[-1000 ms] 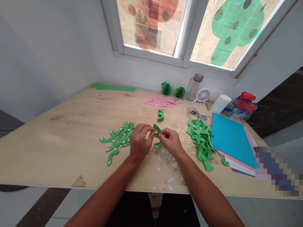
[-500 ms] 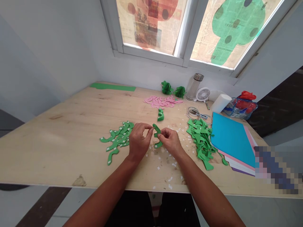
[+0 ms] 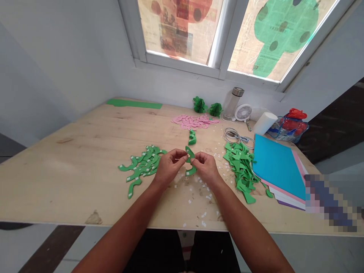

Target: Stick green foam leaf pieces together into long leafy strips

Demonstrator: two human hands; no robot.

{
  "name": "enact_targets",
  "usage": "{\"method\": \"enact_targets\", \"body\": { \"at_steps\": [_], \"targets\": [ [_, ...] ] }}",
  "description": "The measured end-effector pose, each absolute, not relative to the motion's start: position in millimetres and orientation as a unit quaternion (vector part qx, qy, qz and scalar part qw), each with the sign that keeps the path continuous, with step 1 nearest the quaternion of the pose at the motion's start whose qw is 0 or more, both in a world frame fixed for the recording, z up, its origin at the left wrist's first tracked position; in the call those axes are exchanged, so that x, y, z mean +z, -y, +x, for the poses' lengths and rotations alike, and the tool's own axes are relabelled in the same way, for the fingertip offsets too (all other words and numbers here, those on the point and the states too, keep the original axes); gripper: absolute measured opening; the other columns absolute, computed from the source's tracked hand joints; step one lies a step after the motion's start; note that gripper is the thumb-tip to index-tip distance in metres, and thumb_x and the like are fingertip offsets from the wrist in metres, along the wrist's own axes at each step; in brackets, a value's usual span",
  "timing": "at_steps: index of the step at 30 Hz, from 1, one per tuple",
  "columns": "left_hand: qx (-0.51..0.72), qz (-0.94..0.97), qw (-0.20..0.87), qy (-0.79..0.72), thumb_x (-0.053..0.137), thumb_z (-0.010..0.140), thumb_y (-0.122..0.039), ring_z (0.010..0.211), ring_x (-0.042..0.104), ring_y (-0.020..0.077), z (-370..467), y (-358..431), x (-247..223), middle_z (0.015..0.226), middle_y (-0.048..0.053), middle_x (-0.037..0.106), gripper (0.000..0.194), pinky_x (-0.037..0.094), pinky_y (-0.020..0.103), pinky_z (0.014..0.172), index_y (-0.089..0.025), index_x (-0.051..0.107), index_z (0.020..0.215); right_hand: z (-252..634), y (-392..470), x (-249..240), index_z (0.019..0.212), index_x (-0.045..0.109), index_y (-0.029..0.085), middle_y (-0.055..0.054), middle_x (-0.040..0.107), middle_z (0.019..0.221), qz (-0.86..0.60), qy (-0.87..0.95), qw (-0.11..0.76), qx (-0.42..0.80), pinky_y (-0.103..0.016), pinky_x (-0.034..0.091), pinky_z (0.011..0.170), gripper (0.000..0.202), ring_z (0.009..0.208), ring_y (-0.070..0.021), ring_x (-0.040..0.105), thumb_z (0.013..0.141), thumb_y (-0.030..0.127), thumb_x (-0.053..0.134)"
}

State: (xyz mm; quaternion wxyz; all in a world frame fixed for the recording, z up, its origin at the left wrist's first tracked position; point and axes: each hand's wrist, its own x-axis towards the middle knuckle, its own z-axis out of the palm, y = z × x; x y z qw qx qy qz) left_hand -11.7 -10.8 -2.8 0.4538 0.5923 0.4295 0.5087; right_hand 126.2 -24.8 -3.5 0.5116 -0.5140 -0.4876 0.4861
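A curvy green paper cutout [image 3: 191,172] with small white squares near its ends is held upright above the table. My right hand [image 3: 208,167] pinches its right edge at the middle between thumb and fingers. My left hand [image 3: 170,165] is closed in a pinch at its left edge, thumb and forefinger touching the paper; anything tiny between the tips is hidden. Left of my left hand lies a pile of similar green cutouts [image 3: 146,161] with white squares. Beyond the hands stands a small neat stack of green cutouts [image 3: 192,137].
Pink paper cutouts [image 3: 193,122] lie farther back. Green scraps [image 3: 241,167] and coloured sheets [image 3: 275,167] are at right, near scissors [image 3: 244,139]. A bottle [image 3: 234,102], small fan [image 3: 243,112] and white roll [image 3: 265,123] line the wall. White bits [image 3: 204,215] litter the table.
My left fingertips have moved right, from just beside the green paper cutout onto its edge. The cutout has turned slightly in my right hand.
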Motion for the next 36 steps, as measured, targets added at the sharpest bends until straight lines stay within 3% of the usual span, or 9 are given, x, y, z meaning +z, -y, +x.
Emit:
{"method": "enact_targets", "body": {
  "at_steps": [8, 15, 36],
  "targets": [
    [0.494, 0.565, 0.527, -0.399, 0.07, 0.065, -0.036, 0.062, 0.06, 0.0153, -9.2, 15.1, 1.7, 0.067, 0.003, 0.065, 0.023, 0.051, 0.027, 0.058, -0.016, 0.064, 0.074, 126.9, 24.5, -3.4, 0.063, 0.059, 0.016, 0.003, 0.056, 0.054, -0.509, 0.467, 0.521, 0.502, -0.021, 0.033, 0.046, 0.013, 0.049, -0.0092, 0.046, 0.062, 0.029, 0.064],
    [0.505, 0.548, 0.558, -0.365, 0.074, 0.063, -0.034, 0.07, 0.063, 0.0172, -9.2, 17.4, 4.0, 0.077, 0.005, 0.068, 0.028, 0.053, 0.031, 0.067, -0.015, 0.067, 0.083, 127.2, 27.8, 5.8, 0.062, 0.06, 0.016, 0.002, 0.059, 0.058, -0.488, 0.43, 0.544, 0.531, -0.021, 0.036, 0.051, 0.014, 0.052, -0.0094, 0.049, 0.061, 0.029, 0.066],
    [0.511, 0.573, 0.536, -0.351, 0.074, 0.064, -0.032, 0.072, 0.064, 0.0178, -11.4, 18.5, 6.7, 0.079, 0.005, 0.07, 0.024, 0.053, 0.031, 0.067, -0.017, 0.068, 0.082, 129.2, 31.1, 12.2, 0.064, 0.062, 0.016, 0.002, 0.059, 0.059, -0.457, 0.387, 0.546, 0.586, -0.022, 0.035, 0.053, 0.015, 0.053, -0.0088, 0.049, 0.058, 0.027, 0.07]
  ]
}}
